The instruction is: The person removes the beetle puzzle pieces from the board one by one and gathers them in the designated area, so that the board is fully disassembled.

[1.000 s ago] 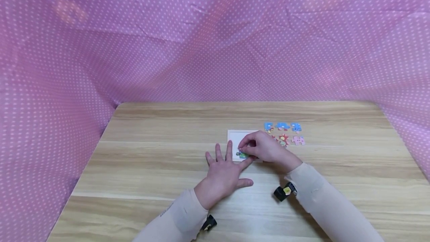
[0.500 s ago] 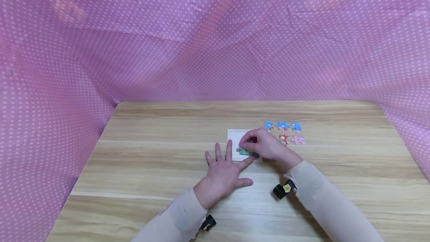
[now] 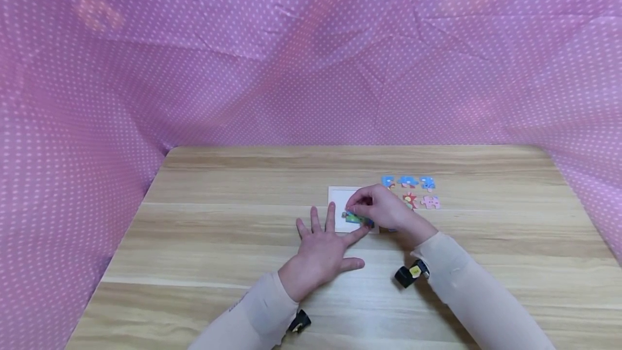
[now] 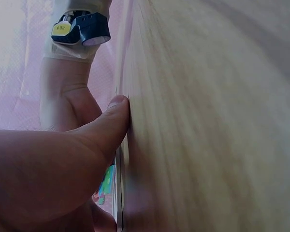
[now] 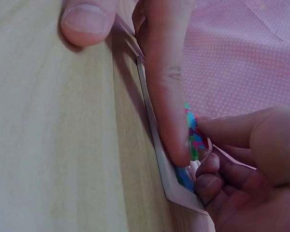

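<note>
A white puzzle tray (image 3: 342, 196) lies on the table in the head view, partly covered by both hands. My left hand (image 3: 319, 257) rests palm down with fingers spread, its index finger on the tray's near edge. The right wrist view shows that index fingertip (image 5: 180, 152) over a blue puzzle piece (image 5: 185, 179) inside the rim. My right hand (image 3: 385, 210) reaches over the tray, thumb and fingers pinching a colourful puzzle piece (image 5: 199, 137). Green puzzle pieces (image 3: 356, 217) show beneath its fingertips. How they join is hidden.
Loose puzzle pieces lie right of the tray: blue ones (image 3: 408, 181) in the back row, a red one (image 3: 410, 200) and a pink one (image 3: 430, 202) nearer. Others are partly behind the right hand. A pink dotted curtain (image 3: 311, 69) surrounds the wooden table (image 3: 233, 193).
My right hand has shifted slightly away from the body, and more of the green pieces shows under its fingers. The left hand has stayed almost in place.
</note>
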A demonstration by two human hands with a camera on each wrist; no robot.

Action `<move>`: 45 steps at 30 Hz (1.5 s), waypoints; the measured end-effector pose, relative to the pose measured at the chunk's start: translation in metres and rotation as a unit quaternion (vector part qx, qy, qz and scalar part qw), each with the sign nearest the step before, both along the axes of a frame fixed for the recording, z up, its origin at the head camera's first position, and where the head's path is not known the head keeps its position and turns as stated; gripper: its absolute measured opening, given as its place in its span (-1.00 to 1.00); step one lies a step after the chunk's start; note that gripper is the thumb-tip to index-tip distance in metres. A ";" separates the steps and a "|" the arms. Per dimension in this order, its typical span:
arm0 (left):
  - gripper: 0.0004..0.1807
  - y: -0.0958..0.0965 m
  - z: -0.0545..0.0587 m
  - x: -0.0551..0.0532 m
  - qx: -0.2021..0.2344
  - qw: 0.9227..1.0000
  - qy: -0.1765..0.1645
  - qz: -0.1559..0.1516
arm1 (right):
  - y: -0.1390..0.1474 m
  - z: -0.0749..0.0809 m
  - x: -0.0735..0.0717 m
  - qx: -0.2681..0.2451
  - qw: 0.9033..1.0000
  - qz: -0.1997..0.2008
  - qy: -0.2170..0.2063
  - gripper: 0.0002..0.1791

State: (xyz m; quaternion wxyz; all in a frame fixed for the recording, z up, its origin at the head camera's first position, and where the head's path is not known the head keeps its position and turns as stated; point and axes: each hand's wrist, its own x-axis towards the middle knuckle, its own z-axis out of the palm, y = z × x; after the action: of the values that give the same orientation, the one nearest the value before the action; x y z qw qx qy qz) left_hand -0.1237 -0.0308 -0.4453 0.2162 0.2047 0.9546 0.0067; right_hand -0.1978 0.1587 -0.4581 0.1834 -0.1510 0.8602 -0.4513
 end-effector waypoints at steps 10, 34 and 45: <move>-0.22 -0.001 -0.001 0.000 0.006 1.000 0.004 -0.005 | 0.006 0.000 0.002 -0.013 1.000 -0.024 -0.005 -0.88; -0.20 -0.004 -0.004 0.003 0.040 0.999 0.012 -0.003 | 0.042 0.013 0.022 -0.007 0.999 -0.046 0.020 -0.86; -0.16 -0.009 -0.004 0.005 0.072 0.997 0.009 -0.004 | 0.059 0.015 0.031 0.011 0.997 -0.063 0.046 -0.89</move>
State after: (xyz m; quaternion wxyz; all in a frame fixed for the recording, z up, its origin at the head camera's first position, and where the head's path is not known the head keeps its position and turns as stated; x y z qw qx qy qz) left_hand -0.1189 -0.0396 -0.4496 0.1926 0.2232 0.9528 0.0725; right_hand -0.1667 0.2179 -0.4429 0.1166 -0.1153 0.8804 -0.4450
